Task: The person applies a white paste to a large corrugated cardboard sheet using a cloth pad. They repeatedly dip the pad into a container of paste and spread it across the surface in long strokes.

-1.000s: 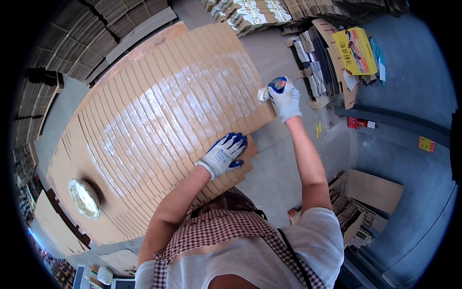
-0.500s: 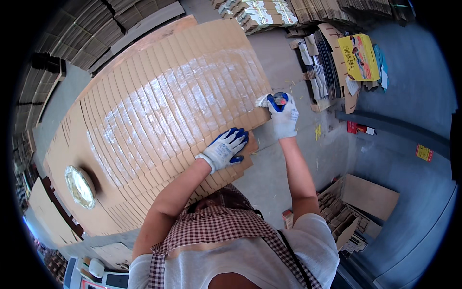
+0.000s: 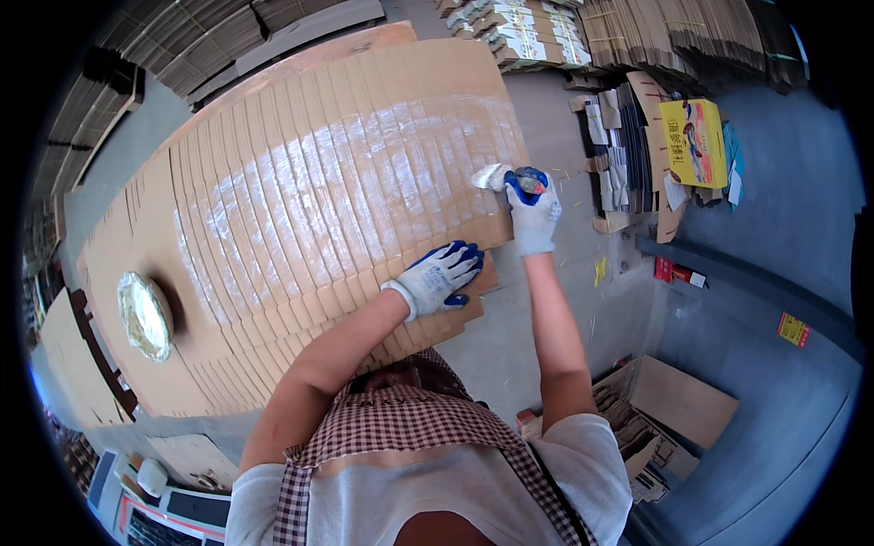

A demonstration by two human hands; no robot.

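Observation:
Overlapping cardboard sheets [image 3: 300,264] lie fanned out in front of me, with a broad band of wet, shiny whitish coating across them. My right hand [image 3: 534,214], in a white glove with blue palm and fingertips, is closed around the handle of a paintbrush [image 3: 492,176]. Its pale bristles point left, over the sheets' right edge. My left hand [image 3: 435,279], gloved alike, rests with fingers stretched out on the near right part of the sheets. On the cardboard at far left stands a round bowl [image 3: 146,317] lined with something shiny and crinkled; its contents are unclear.
Bundled flat cardboard [image 3: 655,36] is stacked along the back. A yellow printed box [image 3: 694,143] sits by more stacked sheets at right. Lower right, an open carton [image 3: 628,419] holds folded cardboard. A dark metal beam [image 3: 746,273] crosses the right side.
My right hand has brought the brush slightly left and up, its bristles now showing further over the sheets. My left hand stays on the cardboard. The whole view has shifted a little.

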